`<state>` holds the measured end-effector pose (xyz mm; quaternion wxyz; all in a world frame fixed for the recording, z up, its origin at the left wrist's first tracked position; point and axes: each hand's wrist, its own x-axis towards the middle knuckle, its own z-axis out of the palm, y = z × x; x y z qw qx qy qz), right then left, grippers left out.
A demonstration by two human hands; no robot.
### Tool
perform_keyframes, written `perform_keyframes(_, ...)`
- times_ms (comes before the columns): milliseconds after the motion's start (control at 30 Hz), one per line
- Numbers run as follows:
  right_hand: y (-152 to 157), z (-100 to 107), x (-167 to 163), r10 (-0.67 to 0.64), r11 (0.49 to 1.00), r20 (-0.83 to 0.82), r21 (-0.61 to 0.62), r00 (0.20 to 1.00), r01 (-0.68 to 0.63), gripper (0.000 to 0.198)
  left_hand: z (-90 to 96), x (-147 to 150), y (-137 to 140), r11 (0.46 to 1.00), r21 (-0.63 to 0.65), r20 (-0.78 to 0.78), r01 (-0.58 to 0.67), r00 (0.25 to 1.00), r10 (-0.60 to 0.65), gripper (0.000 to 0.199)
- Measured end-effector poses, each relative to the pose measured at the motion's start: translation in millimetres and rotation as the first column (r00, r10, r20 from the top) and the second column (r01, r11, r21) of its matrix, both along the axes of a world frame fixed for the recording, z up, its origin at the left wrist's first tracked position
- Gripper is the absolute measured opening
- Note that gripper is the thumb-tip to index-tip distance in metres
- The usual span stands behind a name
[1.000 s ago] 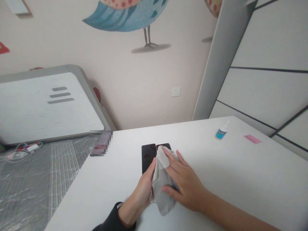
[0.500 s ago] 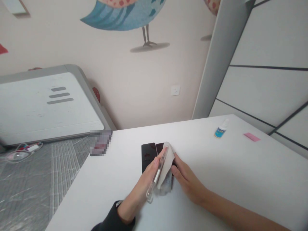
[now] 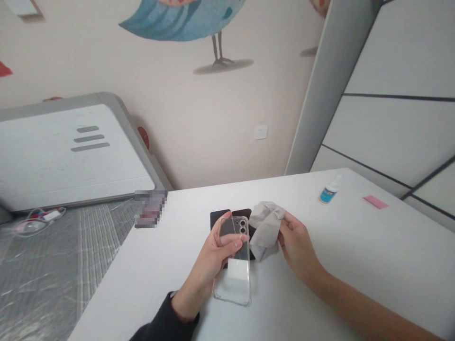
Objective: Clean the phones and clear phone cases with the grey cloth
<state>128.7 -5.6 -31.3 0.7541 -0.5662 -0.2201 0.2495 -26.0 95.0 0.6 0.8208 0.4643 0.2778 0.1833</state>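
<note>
Over the white table (image 3: 355, 265): clear phone case (image 3: 232, 258), now turned flat toward camera
left hand (image 3: 209, 265): fingers clamped on case
right hand (image 3: 296, 241): pinching grey cloth (image 3: 265, 227), lifted off case, beside it
dark phones (image 3: 227, 215): behind case

wall (image 3: 199, 118): beige, bird mural | socket (image 3: 260, 132) | white table (image 3: 355, 265) | grey floor (image 3: 53, 274)

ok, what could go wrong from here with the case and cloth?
1. The left hand pinches the clear phone case only near its top, above the table; it might slip and drop.
2. The gray cloth in the right hand hangs over the two dark phones and could drag across them.
</note>
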Motion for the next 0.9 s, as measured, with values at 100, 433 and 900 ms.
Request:
perform_keyframes(100, -8.2, 6.8, 1.9, -0.118, 0.993, 0.194, 0.008, 0.974, 0.119, 0.033, 6.0, -0.3, -3.0, 0.998, -0.053, 0.074, -0.019, 0.997, 0.023, 0.103)
perform_keyframes(433, -14.8, 0.7, -21.0, 0.445, 0.88, 0.89, -0.414, 0.098, -0.233, 0.028, 0.3, 3.3, -9.5, 0.924, -0.379, 0.115, -0.052, 0.988, 0.103, 0.054)
perform_keyframes(900, -21.0, 3.7, -36.0, 0.487, 0.86, 0.873, -0.473, 0.03, -0.192, 0.044, 0.3, 8.1, -11.8, 0.95, -0.272, 0.032, -0.152, 0.985, 0.167, 0.047)
